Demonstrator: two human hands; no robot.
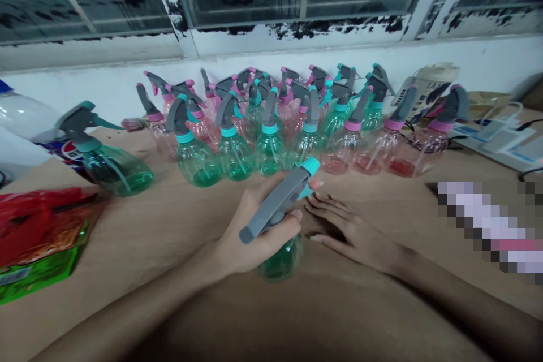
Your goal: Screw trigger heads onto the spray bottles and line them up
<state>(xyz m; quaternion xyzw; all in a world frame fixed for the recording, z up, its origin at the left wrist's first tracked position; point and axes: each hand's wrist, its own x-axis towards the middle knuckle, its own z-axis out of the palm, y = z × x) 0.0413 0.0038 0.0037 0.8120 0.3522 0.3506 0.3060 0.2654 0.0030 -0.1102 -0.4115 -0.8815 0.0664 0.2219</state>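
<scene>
My left hand (250,232) is wrapped round the neck of a green spray bottle (282,257) that stands on the wooden table (169,226). Its grey trigger head with a teal nozzle (278,201) points up and to the right. My right hand (348,229) lies flat on the table just right of the bottle, fingers stretched out towards it, holding nothing. Behind them stand several green spray bottles (231,150) and several pink spray bottles (352,144) in rows.
One green bottle (112,164) stands apart at the left. Red and green snack packets (38,237) lie at the left edge, with a large plastic bottle (21,130) behind. At the right are a beige container (432,87), white devices with cables (500,138) and a blurred patch.
</scene>
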